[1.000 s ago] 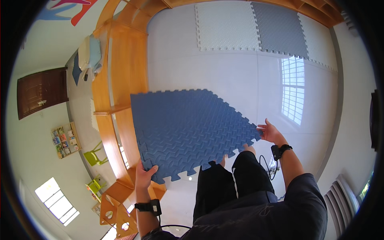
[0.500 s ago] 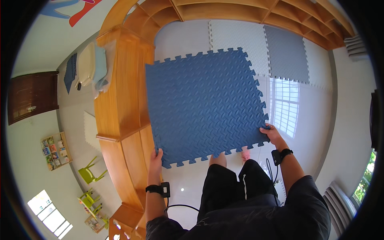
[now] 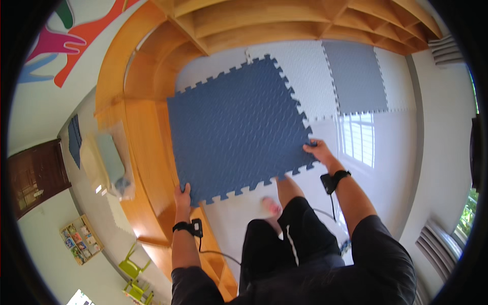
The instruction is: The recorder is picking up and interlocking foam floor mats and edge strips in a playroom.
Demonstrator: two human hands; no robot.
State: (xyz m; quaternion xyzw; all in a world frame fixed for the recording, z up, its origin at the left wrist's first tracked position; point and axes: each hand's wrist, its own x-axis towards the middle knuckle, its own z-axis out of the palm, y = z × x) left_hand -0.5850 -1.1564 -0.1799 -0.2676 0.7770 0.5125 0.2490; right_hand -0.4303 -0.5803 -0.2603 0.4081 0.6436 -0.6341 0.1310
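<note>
A square blue foam floor mat with a raised pattern is held out in front of me. Interlocking teeth run along its far, right and near edges; its left edge looks straight. My left hand grips the near left corner, thumb on top. At the near right corner, my right hand is closed on the edge, with its underside fingers hidden. Beyond the blue mat lie a white foam mat and a grey foam mat, joined together on the floor. Part of the white one is covered by the held mat.
A wooden shelf unit runs along my left and curves into far shelves. Wrapped items in a plastic bag rest on its left. Green chairs and a small book rack stand farther left. Curtains hang at right.
My view has turned and moved forward, closer to the far shelves and floor mats. The blue mat stays in both hands, now nearer the white mat. My legs have stepped.
</note>
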